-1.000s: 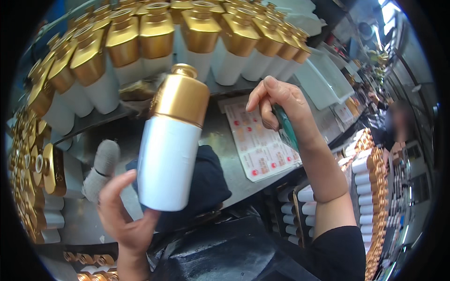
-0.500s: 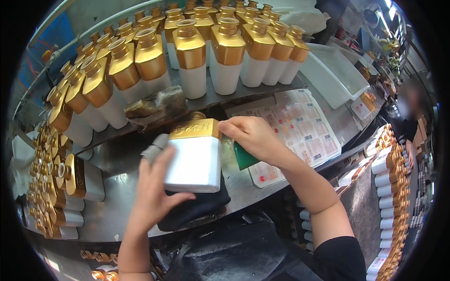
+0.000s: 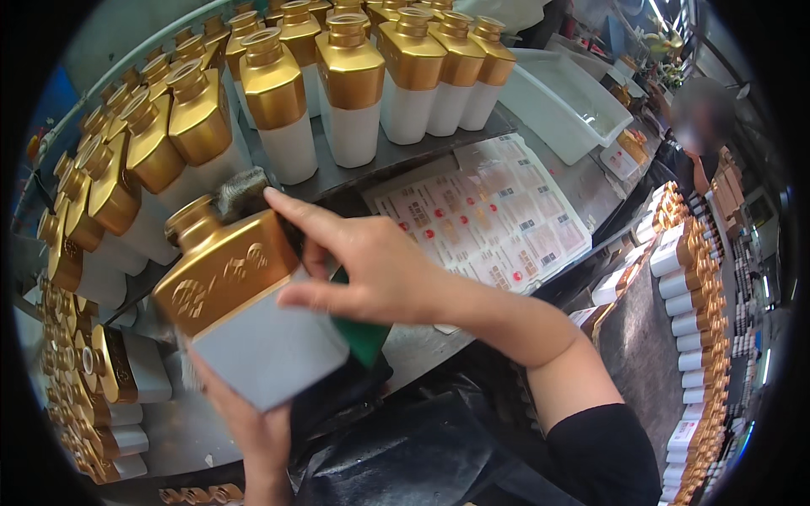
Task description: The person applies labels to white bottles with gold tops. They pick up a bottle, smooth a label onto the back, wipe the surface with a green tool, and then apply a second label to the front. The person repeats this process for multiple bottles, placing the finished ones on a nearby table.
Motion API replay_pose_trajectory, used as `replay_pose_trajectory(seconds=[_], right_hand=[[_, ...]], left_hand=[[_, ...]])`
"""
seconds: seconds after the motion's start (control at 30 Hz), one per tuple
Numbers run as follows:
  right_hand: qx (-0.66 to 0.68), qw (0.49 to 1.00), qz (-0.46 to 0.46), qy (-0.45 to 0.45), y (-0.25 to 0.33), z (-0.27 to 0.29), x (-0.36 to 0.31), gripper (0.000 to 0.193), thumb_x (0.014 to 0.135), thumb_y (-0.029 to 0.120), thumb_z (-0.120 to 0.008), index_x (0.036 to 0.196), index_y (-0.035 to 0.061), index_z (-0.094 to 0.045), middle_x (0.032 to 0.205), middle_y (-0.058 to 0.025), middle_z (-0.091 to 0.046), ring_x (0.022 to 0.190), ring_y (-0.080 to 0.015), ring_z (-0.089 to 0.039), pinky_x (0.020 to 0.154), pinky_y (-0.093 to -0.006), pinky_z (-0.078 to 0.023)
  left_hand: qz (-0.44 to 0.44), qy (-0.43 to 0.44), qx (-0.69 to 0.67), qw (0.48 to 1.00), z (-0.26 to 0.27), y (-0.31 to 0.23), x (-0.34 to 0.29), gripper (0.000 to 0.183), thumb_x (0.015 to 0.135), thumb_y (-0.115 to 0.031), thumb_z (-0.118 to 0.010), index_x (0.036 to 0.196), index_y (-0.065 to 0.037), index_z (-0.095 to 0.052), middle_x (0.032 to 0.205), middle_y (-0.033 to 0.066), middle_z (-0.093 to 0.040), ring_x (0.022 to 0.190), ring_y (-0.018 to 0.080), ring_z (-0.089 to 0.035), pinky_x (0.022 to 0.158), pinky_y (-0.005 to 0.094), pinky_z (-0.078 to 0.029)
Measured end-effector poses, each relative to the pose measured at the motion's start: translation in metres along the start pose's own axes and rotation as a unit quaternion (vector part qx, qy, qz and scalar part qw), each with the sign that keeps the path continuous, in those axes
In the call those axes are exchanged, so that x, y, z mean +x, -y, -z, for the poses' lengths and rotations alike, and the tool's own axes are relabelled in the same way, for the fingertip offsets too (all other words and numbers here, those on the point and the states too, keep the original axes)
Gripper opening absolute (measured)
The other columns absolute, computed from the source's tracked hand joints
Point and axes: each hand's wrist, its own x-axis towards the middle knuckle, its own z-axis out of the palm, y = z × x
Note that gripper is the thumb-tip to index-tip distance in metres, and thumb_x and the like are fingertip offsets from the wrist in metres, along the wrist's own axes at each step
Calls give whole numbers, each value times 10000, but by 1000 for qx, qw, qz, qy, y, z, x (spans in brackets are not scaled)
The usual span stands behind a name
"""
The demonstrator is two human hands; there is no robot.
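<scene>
A gold-shouldered white bottle (image 3: 257,337) with raised decoration is tilted above the metal worktable (image 3: 190,430), its neck pointing up and to the left. The left hand (image 3: 257,426) holds it from below and the left side, fingers partly hidden behind it. The right hand (image 3: 380,270) reaches across its right side, index finger stretched out and thumb spread apart over the white front; whether either touches the bottle I cannot tell. Its other fingers curl over a green flat tool (image 3: 363,341). Dark cloth (image 3: 354,392) shows beneath the bottle. Beyond the right hand lie printed label sheets (image 3: 498,228), and behind them a translucent tub (image 3: 540,118). Similar standing bottles (image 3: 350,126) crowd the raised ledge; others lie stacked at left. A long bottle row (image 3: 679,320) lines the right, near a co-worker (image 3: 700,173).
</scene>
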Motion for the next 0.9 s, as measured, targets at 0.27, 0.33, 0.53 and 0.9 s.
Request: replay_pose_trajectory(seconds=[0.27,0.33,0.53,0.9], right_hand=[[-269,957,-98,42,-170,88,-34,312,873,308,-610,1127,142,-685,919,-139,-695,840,-353,-657,760,-424,-529],[-333,935,-98,75,-187,88,-22,301,878,285,-609,1133,144,-685,992,-140,-688,893,-345,-653,785,-416,-524],[-338,920,-92,174,-209,83,12,254,873,302,-641,1074,161,-701,997,-107,-684,947,-309,-645,844,-403,-497],[-511,845,-25,154,-214,71,6,214,843,292,-633,932,110,-705,1013,-112,-687,975,-332,-639,855,-410,-497]], left_hand=[[86,-106,-217,967,28,34,13,511,969,-162,-557,1412,37,-397,1386,136,-485,1202,211,-514,1061,378,-383],[112,-124,-174,970,28,38,20,393,969,-22,-469,1357,42,-460,1331,128,-536,1150,195,-547,1032,334,-408],[92,-147,-168,970,20,29,26,325,969,6,-472,1288,45,-523,1237,125,-589,1094,168,-575,986,294,-435],[33,-177,-184,966,18,27,28,257,961,46,-475,1198,44,-574,1162,124,-622,1070,182,-600,988,302,-442]])
